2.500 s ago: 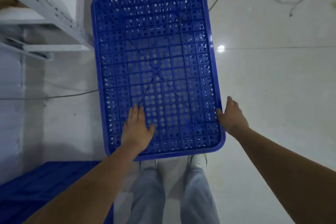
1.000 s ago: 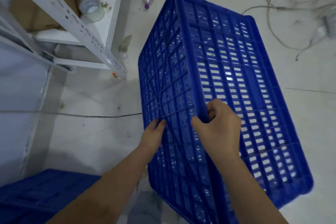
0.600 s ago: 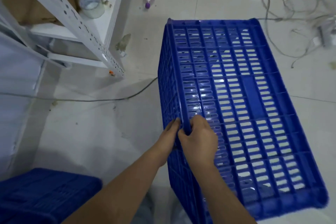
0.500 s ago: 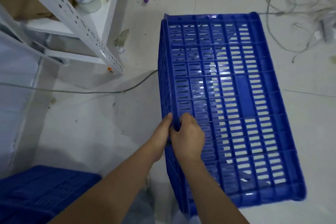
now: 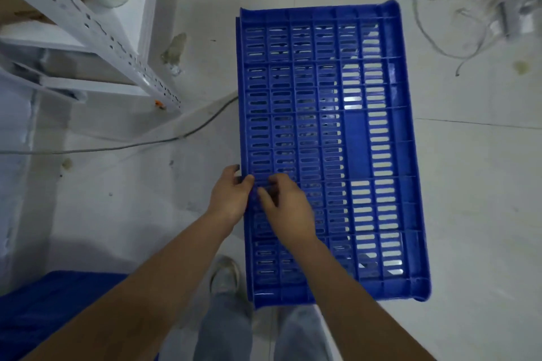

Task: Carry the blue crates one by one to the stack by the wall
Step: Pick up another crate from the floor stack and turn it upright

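From the head view, your left hand [image 5: 230,198] and right hand [image 5: 286,208] sit side by side on the left long edge of the blue crate [image 5: 331,152], fingers curled around that edge in a grip. The crate stands on its side on the floor [image 5: 469,184], slotted wall facing you, beside the white shelf rack [image 5: 96,29].

shelf [image 5: 88,26] left of crate [image 5: 331,138]

Head view, steeply downward (close)
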Tool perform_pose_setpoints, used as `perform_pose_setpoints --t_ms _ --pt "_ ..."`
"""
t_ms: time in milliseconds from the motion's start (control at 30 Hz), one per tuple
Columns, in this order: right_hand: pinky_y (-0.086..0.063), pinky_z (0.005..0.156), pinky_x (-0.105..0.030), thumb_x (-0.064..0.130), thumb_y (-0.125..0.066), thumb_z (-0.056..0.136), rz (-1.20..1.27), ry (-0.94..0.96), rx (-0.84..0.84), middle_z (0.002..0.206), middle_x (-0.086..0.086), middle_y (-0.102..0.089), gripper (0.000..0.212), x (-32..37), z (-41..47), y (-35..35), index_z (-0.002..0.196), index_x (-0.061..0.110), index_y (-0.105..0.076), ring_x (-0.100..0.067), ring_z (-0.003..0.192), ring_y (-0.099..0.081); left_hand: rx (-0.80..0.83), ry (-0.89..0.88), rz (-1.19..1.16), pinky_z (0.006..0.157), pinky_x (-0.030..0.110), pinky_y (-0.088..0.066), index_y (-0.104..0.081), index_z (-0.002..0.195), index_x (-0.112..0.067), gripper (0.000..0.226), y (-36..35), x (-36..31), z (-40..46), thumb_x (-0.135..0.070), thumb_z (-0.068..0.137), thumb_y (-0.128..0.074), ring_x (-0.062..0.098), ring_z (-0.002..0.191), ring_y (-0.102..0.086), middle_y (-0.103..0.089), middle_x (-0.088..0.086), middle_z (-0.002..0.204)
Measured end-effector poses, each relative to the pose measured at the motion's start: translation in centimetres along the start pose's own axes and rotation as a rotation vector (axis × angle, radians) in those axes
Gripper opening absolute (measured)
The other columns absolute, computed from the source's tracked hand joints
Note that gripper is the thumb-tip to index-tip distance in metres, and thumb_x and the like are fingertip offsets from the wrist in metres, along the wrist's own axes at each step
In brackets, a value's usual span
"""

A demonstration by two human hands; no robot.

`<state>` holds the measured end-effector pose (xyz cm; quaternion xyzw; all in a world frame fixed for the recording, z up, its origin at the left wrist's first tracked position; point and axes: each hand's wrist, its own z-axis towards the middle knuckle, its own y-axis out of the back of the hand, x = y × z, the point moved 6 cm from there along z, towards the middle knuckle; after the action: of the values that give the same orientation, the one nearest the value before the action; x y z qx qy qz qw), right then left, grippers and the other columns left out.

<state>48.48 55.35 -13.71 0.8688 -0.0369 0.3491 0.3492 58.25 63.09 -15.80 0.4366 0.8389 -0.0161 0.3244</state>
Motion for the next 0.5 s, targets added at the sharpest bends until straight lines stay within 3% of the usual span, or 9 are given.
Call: perform_pose_setpoints --t_ms 100,167,233,333,433,500 --pt "-0.043 0.074 -0.027 0.027 -0.053 0.096 -0.04 -0.051 -0.243 0.123 -0.004 -0.055 0.039 -4.1 -1.0 7.5 0.132 0.011 -0.046 -0.015 0.101 -0.055 -0.191 -0.178 0.209 0.106 0.022 -0.021 -0.004 0.153 -0.018 0.078 -0.2 -1.4 -1.8 -0.017 0.094 -0.055 0.023 0.145 -0.02 -0.009 0.008 0.161" --pt "-0.041 0.083 -0.028 0.02 -0.056 0.094 -0.089 -0.104 -0.439 0.128 -0.012 -0.05 0.044 -6.9 -1.1 12.9 0.133 0.005 -0.044 -0.025 0.114 -0.05 -0.26 -0.362 0.38 0.107 0.021 -0.014 -0.003 0.153 -0.017 0.082 -1.0 -2.7 -3.3 -0.014 0.092 -0.057 0.022 0.147 -0.008 0.002 0.008 0.161" --pt "-0.039 0.099 -0.036 0.022 -0.059 0.092 -0.121 -0.214 -0.506 0.138 -0.017 -0.042 0.055 -9.7 -0.6 17.0 0.139 0.001 -0.038 -0.03 0.127 -0.04 -0.215 -0.449 0.511 0.113 0.024 -0.013 -0.006 0.153 -0.016 0.08 -2.7 -3.0 -4.0 -0.02 0.092 -0.058 0.022 0.148 -0.004 0.005 0.007 0.162" --pt "-0.034 0.108 -0.047 0.037 -0.06 0.091 -0.06 -0.433 -0.375 0.147 -0.019 -0.036 0.071 -13.9 0.7 19.2 0.144 0.0 -0.03 -0.034 0.135 -0.034 -0.147 -0.384 0.635 0.118 0.032 -0.012 -0.008 0.153 -0.014 0.082 -4.6 -2.0 -3.9 -0.042 0.092 -0.055 0.018 0.149 0.002 0.004 0.003 0.162" --pt "-0.045 0.102 -0.051 0.05 -0.059 0.087 0.234 -0.583 -0.163 0.131 -0.023 -0.055 0.072 -16.3 1.1 17.2 0.136 -0.001 -0.044 -0.04 0.118 -0.054 -0.177 -0.307 0.656 0.118 0.03 -0.013 -0.006 0.154 -0.014 0.088 -4.9 -0.9 -3.5 -0.052 0.089 -0.053 0.016 0.149 0.005 0.003 -0.002 0.163" --pt "-0.047 0.099 -0.053 0.058 -0.06 0.08 0.396 -0.617 -0.128 0.122 -0.021 -0.062 0.079 -17.1 0.8 16.0 0.132 0.0 -0.051 -0.041 0.109 -0.06 -0.192 -0.321 0.716 0.118 0.03 -0.013 -0.001 0.154 -0.015 0.093 -5.0 -0.4 -3.6 -0.054 0.087 -0.054 0.016 0.149 0.007 0.007 -0.003 0.163"
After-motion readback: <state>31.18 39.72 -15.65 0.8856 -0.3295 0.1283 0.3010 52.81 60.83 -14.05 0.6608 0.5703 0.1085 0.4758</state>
